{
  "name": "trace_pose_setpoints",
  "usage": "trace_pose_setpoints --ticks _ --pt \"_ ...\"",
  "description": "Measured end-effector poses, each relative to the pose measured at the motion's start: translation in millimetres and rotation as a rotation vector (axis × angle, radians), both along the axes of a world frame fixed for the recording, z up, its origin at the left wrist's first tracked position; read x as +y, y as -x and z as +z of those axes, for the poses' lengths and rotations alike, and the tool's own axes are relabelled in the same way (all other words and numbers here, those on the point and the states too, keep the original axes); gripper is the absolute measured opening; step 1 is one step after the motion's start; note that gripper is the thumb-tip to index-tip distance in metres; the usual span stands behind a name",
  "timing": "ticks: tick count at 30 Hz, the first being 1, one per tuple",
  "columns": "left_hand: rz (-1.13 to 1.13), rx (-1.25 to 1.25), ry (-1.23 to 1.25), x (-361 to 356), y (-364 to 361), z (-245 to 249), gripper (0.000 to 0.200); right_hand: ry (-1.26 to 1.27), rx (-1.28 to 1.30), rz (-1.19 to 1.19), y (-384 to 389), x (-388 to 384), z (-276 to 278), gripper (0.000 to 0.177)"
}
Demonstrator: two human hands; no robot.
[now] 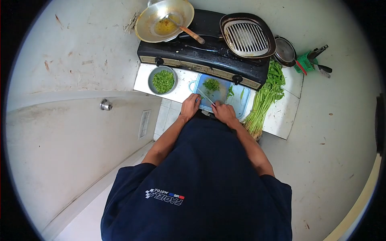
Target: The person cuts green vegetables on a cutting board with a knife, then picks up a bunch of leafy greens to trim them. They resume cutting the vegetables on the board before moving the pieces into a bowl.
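Shirt (217, 172) nearest. On board (240, 103), right hand (224, 112) grips knife (206, 97) slanting far-left, chopped greens (211, 84) beyond; left hand (190, 107) curled near-left, contents unclear.

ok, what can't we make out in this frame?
Head view: handle of the knife, mostly hidden in the right hand.
Head view: whatever lies under the left hand, covered by the hand itself.
Head view: near edge of the blue board, partly behind right hand and dark shirt.
Head view: far side of the wok, cut off by the top edge.
Head view: lettering on the stove label, too small.
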State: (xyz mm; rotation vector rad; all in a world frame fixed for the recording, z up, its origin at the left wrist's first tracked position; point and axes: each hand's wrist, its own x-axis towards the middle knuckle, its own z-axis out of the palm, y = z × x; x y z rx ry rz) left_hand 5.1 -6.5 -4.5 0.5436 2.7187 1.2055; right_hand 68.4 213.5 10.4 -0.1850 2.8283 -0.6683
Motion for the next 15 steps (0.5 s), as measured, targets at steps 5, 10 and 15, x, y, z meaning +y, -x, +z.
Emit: trace_pose_setpoints --ticks 5,10,15 --pt "-0.031 0.009 0.003 1.0 0.6 -0.2 0.011 0.007 -0.028 0.002 -6.6 -0.4 -3.9 0.043" --pt "-0.042 -0.010 0.041 -0.3 2.2 -2.4 0.011 0.011 -0.025 0.033 -8.3 -0.9 -1.2 0.042" --pt "-0.050 -0.003 0.024 -1.2 3.0 -1.9 0.012 -0.011 0.021 0.036 -1.6 -9.2 -8.1 0.042"
